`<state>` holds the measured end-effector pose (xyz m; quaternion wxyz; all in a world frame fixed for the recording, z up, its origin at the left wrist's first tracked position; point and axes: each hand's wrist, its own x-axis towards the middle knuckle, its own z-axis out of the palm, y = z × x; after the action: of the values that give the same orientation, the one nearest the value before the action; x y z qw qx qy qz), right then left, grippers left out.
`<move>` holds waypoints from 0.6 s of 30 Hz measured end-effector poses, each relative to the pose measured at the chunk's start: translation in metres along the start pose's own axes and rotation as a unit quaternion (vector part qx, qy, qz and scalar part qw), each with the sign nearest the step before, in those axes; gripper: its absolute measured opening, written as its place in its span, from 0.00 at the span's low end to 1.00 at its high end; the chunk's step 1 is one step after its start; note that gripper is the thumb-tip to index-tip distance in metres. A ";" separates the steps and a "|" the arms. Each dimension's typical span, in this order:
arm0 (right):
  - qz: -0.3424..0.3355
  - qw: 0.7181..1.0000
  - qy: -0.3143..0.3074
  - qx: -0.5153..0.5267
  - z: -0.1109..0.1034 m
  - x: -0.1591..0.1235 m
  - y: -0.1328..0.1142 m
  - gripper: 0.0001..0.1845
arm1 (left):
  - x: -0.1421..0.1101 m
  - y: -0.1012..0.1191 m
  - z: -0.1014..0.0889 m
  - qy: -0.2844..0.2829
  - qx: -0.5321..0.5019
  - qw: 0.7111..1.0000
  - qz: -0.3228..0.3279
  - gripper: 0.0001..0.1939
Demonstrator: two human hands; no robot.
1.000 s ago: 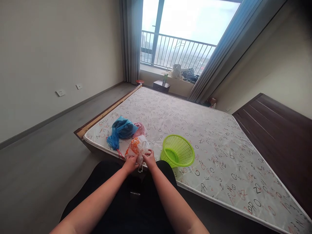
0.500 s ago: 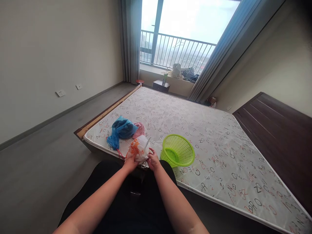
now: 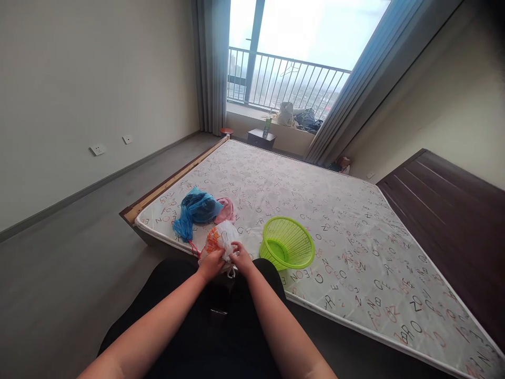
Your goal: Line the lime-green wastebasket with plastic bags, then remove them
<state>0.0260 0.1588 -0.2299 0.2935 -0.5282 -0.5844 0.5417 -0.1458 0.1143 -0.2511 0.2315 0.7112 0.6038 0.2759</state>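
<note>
A white plastic bag (image 3: pixel 224 232) with orange print sits at the near edge of the mattress (image 3: pixel 335 221), just in front of my lap. My left hand (image 3: pixel 212 265) grips its near left side, fingers closed on the plastic. On the right side, my right hand (image 3: pixel 241 259) pinches the bunched part of the bag; the fingertips are partly hidden. What is inside the bag does not show. Just beyond it lie a blue plastic bag (image 3: pixel 199 206) with something dark in it and a pink cloth (image 3: pixel 225 209).
To the right of my hands, a green plastic basket (image 3: pixel 288 243) stands tilted on the mattress. A wooden bed rail (image 3: pixel 173 181) runs along the left edge, and a dark headboard (image 3: pixel 450 205) rises at right. Beyond the bed are a small nightstand (image 3: pixel 260 139) and a window with curtains.
My right hand has moved left and closed in on the bag's bunched plastic. The upright white strip of the bag has folded down. The basket, blue bag and pink cloth stay put.
</note>
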 end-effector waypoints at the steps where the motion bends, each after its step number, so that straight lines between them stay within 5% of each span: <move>1: -0.005 1.000 0.006 -0.029 0.000 -0.001 0.000 0.22 | 0.000 -0.001 -0.001 0.002 0.003 1.000 0.000 0.19; 5: -0.008 0.990 0.048 -0.134 -0.001 -0.005 -0.003 0.05 | 0.000 0.001 -0.007 0.017 0.020 1.000 -0.005 0.14; 11: 0.034 0.967 0.163 -0.194 -0.009 -0.003 -0.005 0.12 | 0.001 -0.003 -0.016 0.121 0.005 0.992 -0.027 0.14; 18: 0.077 0.950 0.239 -0.188 -0.019 0.009 -0.001 0.16 | 0.006 -0.036 -0.037 0.309 -0.048 0.913 -0.262 0.15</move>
<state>0.0404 0.1731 -0.2268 0.2772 -0.7311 -0.5458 0.3012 -0.1966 0.1262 -0.2467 0.1314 0.3948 0.7957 0.4401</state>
